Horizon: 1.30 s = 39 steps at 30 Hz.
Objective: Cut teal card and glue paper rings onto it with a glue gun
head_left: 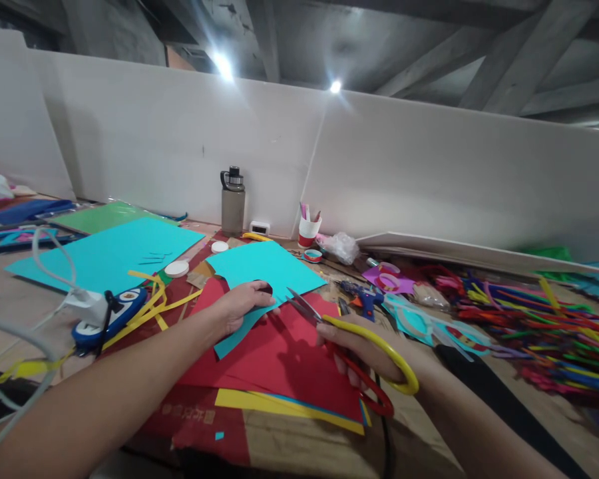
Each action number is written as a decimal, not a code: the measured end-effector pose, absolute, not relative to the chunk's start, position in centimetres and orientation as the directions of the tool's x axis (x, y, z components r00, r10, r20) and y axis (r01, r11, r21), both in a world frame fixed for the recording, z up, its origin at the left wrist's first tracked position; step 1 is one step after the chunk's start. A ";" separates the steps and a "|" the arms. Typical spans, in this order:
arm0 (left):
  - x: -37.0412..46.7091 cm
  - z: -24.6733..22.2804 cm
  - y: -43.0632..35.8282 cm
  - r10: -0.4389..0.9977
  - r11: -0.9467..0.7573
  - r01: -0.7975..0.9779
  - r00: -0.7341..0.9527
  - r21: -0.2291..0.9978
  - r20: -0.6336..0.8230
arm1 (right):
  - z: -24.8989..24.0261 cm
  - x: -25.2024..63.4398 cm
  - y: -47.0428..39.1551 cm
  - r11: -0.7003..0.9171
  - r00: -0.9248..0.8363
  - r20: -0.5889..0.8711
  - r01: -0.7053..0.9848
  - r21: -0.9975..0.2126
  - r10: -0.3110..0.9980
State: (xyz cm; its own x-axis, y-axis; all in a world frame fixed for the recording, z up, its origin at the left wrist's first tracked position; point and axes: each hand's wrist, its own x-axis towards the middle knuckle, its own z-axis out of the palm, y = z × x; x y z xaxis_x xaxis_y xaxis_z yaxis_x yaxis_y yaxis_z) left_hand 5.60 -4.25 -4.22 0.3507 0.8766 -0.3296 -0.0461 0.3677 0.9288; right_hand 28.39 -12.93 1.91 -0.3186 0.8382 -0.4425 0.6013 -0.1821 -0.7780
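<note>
My left hand (245,306) grips a turquoise sheet (274,266) near its cut lower edge, fingers and thumb pressed on the paper. My right hand (362,346) is closed around scissors (389,349) with one yellow and one red handle. The scissor blades are parted, and their tips are at the right part of the turquoise sheet's lower edge, just right of my left fingers. A strip of that sheet hangs down below my left hand. Underneath lie red sheets (299,366), with yellow paper (289,409) showing at their front edge.
Behind the sheets stand a grey bottle (233,209) and a pen cup (308,231). Left are another turquoise sheet (110,256), a power strip (112,319) and white cables. Right are a blue glue gun (367,301), paper glasses (414,319) and colourful pipe cleaners (554,326).
</note>
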 end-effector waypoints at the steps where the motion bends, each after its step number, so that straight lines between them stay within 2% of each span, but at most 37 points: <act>1: 5.6 -4.2 -4.3 0.882 0.359 -0.047 0.345 0.932 -0.322 | 1.8 28.6 -13.0 -0.174 -0.314 -0.435 0.607 -0.776 0.844; 5: 5.7 -4.1 -4.4 0.883 0.363 -0.062 0.341 0.930 -0.322 | 1.5 29.6 -13.3 -0.150 -0.301 -0.413 0.625 -0.767 0.860; 13: 6.1 -3.6 -4.9 0.874 0.373 -0.055 0.355 0.926 -0.331 | 2.2 28.3 -13.2 -0.199 -0.279 -0.479 0.657 -0.727 0.833; 19: 6.0 -3.8 -4.8 0.870 0.371 -0.064 0.372 0.927 -0.322 | 2.2 27.2 -12.7 -0.166 -0.278 -0.439 0.655 -0.737 0.854; 39: 6.3 -3.9 -4.8 0.874 0.382 -0.128 0.372 0.915 -0.313 | 1.4 26.8 -12.4 -0.205 -0.273 -0.467 0.638 -0.742 0.841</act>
